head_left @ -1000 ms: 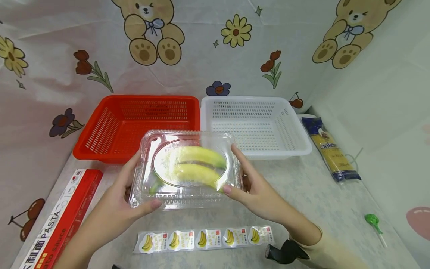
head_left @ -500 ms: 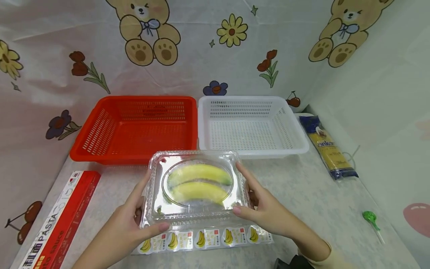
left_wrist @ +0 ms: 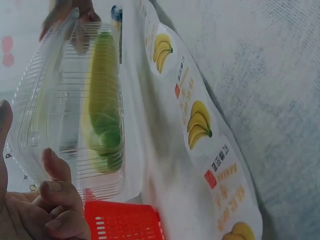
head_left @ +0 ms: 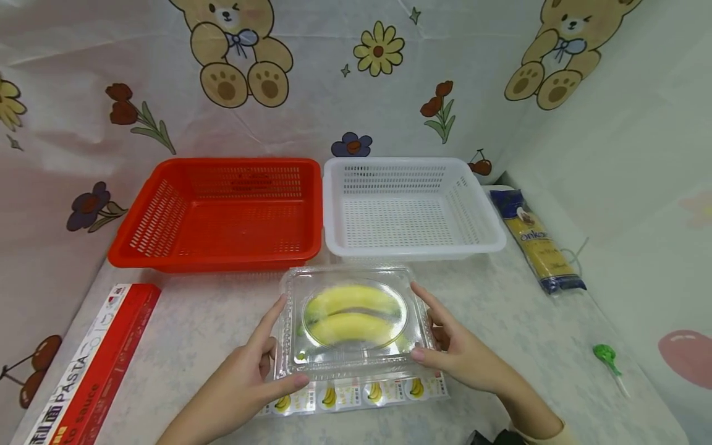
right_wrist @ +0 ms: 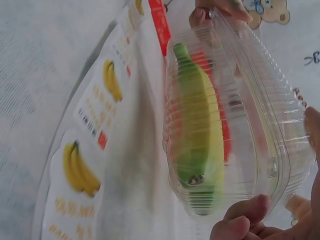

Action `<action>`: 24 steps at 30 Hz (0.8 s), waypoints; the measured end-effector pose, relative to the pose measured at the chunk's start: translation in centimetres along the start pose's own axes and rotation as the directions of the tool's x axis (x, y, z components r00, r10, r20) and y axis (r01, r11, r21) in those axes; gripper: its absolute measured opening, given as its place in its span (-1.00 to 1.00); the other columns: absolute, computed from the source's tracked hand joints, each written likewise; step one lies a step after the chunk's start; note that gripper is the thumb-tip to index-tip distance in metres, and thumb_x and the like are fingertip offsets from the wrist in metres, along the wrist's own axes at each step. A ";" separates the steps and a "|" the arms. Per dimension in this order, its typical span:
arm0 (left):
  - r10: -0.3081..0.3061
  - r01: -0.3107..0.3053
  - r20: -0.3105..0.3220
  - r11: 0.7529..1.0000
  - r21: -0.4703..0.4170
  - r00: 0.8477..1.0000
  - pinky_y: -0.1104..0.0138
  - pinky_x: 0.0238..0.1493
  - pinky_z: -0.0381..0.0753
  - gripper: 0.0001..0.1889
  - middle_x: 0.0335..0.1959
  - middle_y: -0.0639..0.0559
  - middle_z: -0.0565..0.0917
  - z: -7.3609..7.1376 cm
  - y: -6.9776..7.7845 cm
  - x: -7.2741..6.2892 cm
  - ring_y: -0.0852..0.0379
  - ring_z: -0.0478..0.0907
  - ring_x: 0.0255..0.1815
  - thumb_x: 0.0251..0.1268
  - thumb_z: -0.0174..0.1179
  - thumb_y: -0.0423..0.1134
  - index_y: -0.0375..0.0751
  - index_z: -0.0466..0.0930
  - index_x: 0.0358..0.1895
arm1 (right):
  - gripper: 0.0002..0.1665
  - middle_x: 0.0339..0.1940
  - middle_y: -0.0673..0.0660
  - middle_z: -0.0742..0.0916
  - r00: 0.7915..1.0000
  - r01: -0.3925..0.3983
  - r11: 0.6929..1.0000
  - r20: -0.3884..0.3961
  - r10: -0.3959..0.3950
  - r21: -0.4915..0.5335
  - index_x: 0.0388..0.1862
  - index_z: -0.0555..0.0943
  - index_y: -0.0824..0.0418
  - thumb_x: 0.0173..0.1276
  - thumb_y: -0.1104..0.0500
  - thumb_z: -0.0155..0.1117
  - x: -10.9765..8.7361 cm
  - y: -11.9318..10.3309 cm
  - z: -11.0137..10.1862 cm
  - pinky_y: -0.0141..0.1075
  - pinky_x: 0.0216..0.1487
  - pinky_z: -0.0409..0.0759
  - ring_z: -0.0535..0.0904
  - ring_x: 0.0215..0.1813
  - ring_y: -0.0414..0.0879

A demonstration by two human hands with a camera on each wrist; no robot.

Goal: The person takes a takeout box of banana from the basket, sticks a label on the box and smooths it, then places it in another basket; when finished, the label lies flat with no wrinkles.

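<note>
A clear plastic clamshell box (head_left: 292, 293), its lid down, has two yellow-green bananas (head_left: 353, 301) inside. My left hand (head_left: 245, 380) grips the left side, thumb at the front corner and index finger along the edge. On the opposite side my right hand (head_left: 470, 355) holds the box the same way. In the left wrist view curled fingers (left_wrist: 60, 200) touch the rim from below; the right wrist view has fingertips (right_wrist: 247, 215) at the other rim. A strip of banana stickers (head_left: 339, 397) lies in front, partly covered by the box. Whether the box touches the table I cannot tell.
Behind the box stand a red basket (head_left: 245, 232) and a white basket (head_left: 411, 250), side by side. A red pasta box (head_left: 105, 364) lies at the left. Toward the right edge are a yellow-and-blue pasta bag (head_left: 534, 241) and a green lollipop (head_left: 605, 355).
Both hands have brought the clamshell box down and toward the front right, away from the red basket. It now overlaps part of the sticker strip. The view has shifted slightly.
</note>
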State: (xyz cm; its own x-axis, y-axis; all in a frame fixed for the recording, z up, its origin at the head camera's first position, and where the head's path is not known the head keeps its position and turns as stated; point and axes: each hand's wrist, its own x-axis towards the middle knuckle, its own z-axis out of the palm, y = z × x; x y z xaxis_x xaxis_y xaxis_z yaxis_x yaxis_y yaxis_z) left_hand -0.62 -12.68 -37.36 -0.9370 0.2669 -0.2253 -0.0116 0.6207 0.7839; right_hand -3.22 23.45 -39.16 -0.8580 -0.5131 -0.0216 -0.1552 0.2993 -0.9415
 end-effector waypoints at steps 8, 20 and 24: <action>0.050 -0.049 0.092 0.999 -0.014 0.994 0.39 -0.64 0.39 0.14 -0.47 0.17 0.52 1.6 0.0 2.7 0.31 0.30 -0.71 0.04 0.41 0.24 0.60 -0.30 0.54 | 0.14 -0.42 0.17 0.41 0.997 0.022 0.996 -0.069 -0.028 -0.087 0.65 -0.11 -0.09 0.31 0.31 0.36 -0.9 2.2 -1.9 -0.35 -0.58 0.36 0.24 -0.56 -0.28; 0.116 -0.108 0.184 0.993 -0.056 0.976 0.29 -0.69 0.51 0.12 -0.33 0.12 0.53 4.7 1.7 5.8 0.20 0.42 -0.77 0.10 0.30 0.35 0.55 -0.39 0.55 | 0.07 -0.34 0.15 0.42 0.994 -0.013 0.998 -0.106 0.007 -0.058 0.65 -0.14 -0.08 0.39 0.38 0.23 -2.6 4.3 -5.4 -0.28 -0.52 0.41 0.29 -0.52 -0.17; 0.125 -0.116 0.182 0.991 -0.061 0.975 0.27 -0.75 0.52 0.10 -0.29 0.11 0.53 5.4 2.3 6.6 0.18 0.41 -0.79 0.15 0.31 0.29 0.54 -0.38 0.55 | 0.07 -0.34 0.17 0.43 0.993 -0.018 0.998 -0.117 0.011 -0.054 0.65 -0.15 -0.08 0.40 0.39 0.21 -2.7 5.0 -6.2 -0.28 -0.54 0.41 0.30 -0.52 -0.19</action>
State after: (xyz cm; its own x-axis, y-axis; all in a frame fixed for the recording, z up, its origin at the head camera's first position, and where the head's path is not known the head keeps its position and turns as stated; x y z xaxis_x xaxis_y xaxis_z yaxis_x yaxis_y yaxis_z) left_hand -4.92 -5.56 -40.16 -0.8516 0.4722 -0.2274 0.0756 0.5399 0.8383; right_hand -4.69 31.36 -41.66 -0.9112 -0.4120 0.0071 -0.1660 0.3513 -0.9214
